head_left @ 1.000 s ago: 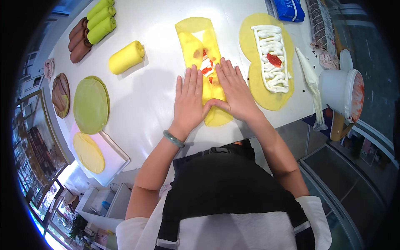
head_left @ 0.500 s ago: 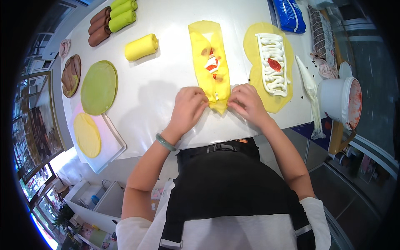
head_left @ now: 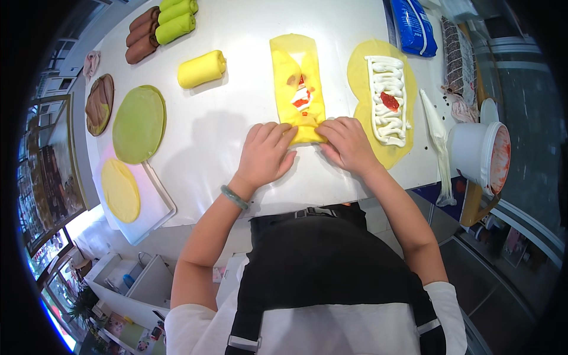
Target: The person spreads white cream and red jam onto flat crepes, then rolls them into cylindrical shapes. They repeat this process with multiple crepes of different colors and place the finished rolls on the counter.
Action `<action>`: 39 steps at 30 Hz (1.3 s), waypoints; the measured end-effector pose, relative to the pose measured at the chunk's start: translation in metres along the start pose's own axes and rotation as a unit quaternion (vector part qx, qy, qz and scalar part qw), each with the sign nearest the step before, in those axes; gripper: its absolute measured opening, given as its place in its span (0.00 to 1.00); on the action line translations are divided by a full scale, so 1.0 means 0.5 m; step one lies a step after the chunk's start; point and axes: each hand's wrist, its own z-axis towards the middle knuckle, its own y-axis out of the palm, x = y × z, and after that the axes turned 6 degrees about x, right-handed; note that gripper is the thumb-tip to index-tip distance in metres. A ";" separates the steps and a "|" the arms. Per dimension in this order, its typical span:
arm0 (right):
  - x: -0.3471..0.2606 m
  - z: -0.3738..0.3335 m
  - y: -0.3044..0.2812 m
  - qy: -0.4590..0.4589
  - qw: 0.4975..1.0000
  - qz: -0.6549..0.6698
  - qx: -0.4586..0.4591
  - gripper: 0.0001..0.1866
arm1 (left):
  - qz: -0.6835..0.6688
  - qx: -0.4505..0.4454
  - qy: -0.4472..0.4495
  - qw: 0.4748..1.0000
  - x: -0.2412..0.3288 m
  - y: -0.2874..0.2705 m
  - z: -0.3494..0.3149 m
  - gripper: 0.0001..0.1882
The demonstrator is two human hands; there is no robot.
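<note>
A long yellow crepe (head_left: 285,94) lies on the white table in front of me, its sides folded in over white cream and red fruit pieces (head_left: 301,103) that show through a gap in the middle. Its near end is turned up into a short fold. My left hand (head_left: 266,152) pinches the left corner of that fold, and my right hand (head_left: 350,145) grips the right corner. To the right, a second yellow crepe (head_left: 358,74) is spread flat, bearing piped zigzags of white cream (head_left: 387,74) with a red fruit spoonful (head_left: 389,102) on top.
A finished yellow roll (head_left: 202,69) lies left, below green rolls (head_left: 176,28) and brown rolls (head_left: 142,35). Green crepes (head_left: 139,124), brown crepes (head_left: 100,105) and yellow crepes (head_left: 120,189) sit farther left. A piping bag (head_left: 436,139), white tub (head_left: 470,148) and blue packet (head_left: 414,26) stand right.
Both hands have moved slightly away from me, folding the crepe's near end up over itself. The pointed tip that stuck out toward me is now tucked in, and the crepe is shorter.
</note>
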 end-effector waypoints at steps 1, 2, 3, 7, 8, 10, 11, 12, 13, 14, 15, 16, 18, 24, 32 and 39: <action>-0.007 0.009 -0.011 -0.012 1.000 -0.007 -0.005 0.16 | -0.008 -0.006 -0.005 1.000 0.002 -0.006 0.002 0.25; -0.007 0.016 -0.018 -0.024 1.000 -0.017 -0.010 0.17 | -0.017 -0.011 -0.008 1.000 0.001 -0.008 0.007 0.26; -0.001 0.021 -0.017 -0.004 1.000 -0.012 -0.014 0.18 | -0.041 -0.011 -0.045 0.998 -0.002 -0.005 0.010 0.26; 0.014 0.065 -0.006 0.059 0.997 -0.003 0.043 0.19 | -0.182 0.000 -0.256 0.949 -0.022 0.004 0.047 0.25; 0.017 0.077 -0.001 0.073 0.995 -0.002 0.074 0.18 | -0.227 0.004 -0.325 0.918 -0.021 0.008 0.059 0.25; 0.041 0.095 0.009 0.022 0.998 -0.012 0.058 0.17 | -0.118 0.088 -0.231 0.962 -0.029 0.023 0.071 0.20; 0.046 0.099 0.011 -0.002 0.999 -0.017 0.049 0.16 | -0.080 0.092 -0.173 0.977 -0.044 0.031 0.069 0.19; 0.048 0.099 0.009 -0.016 0.999 -0.023 0.040 0.16 | -0.043 0.097 -0.113 0.988 -0.057 0.035 0.065 0.18; 0.050 0.099 0.003 -0.030 0.999 -0.030 0.030 0.17 | -0.030 0.066 -0.041 0.997 -0.072 0.032 0.057 0.16; 0.052 0.097 -0.002 -0.042 0.998 -0.037 0.019 0.18 | -0.037 0.055 -0.036 0.997 -0.068 0.026 0.060 0.16; 0.048 0.099 -0.005 -0.040 0.998 -0.036 0.018 0.18 | -0.042 0.046 -0.033 0.998 -0.059 0.007 0.066 0.17; 0.039 0.098 -0.009 -0.037 0.999 -0.035 0.017 0.18 | -0.046 0.037 -0.030 0.998 -0.055 -0.001 0.070 0.17; 0.040 0.108 -0.014 -0.015 0.999 -0.027 0.016 0.19 | -0.073 0.016 -0.045 0.996 -0.075 0.003 0.070 0.17; 0.078 0.172 0.015 0.041 0.992 -0.015 0.116 0.19 | -0.162 0.101 -0.189 0.963 -0.116 0.035 0.135 0.19; 0.118 0.187 -0.013 -0.031 0.997 -0.071 -0.013 0.23 | -0.042 0.005 -0.037 0.998 -0.160 0.015 0.139 0.23; 0.155 0.239 -0.010 0.025 0.998 0.038 -0.040 0.26 | -0.105 -0.034 -0.072 0.991 -0.196 0.032 0.191 0.27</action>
